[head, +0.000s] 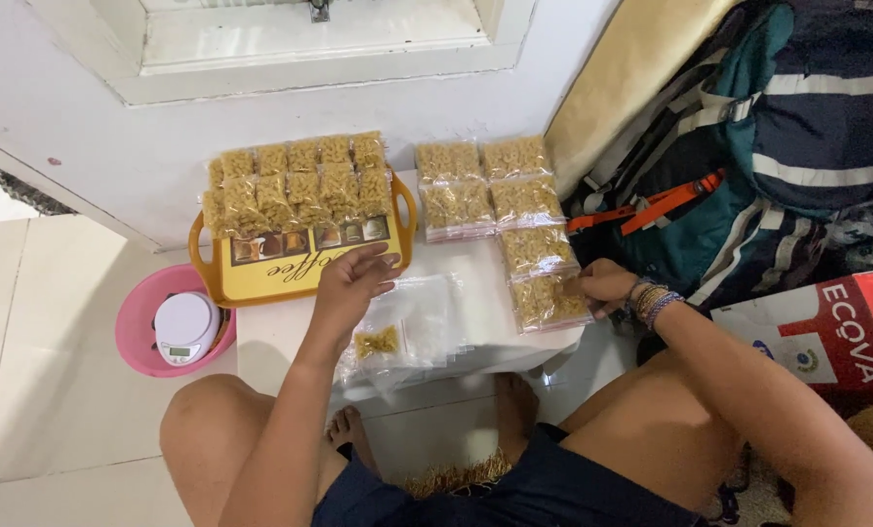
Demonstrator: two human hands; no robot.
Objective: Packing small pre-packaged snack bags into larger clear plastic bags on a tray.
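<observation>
Right hand (604,285) has its grip on a filled pasta packet (548,301) closing a laid-out row; left hand (350,283), open-fingered, rests on the yellow tray (300,265), with many packets sealed and empty bags (426,322) beneath it awaiting filling.

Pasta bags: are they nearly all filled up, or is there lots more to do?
Quite a few look done: filled pasta bags are stacked on the yellow tray, and more lie in rows on the white table. The right hand touches the nearest filled bag. The left hand hovers above a barely filled bag on a pile of empty bags, so more remains.
</observation>
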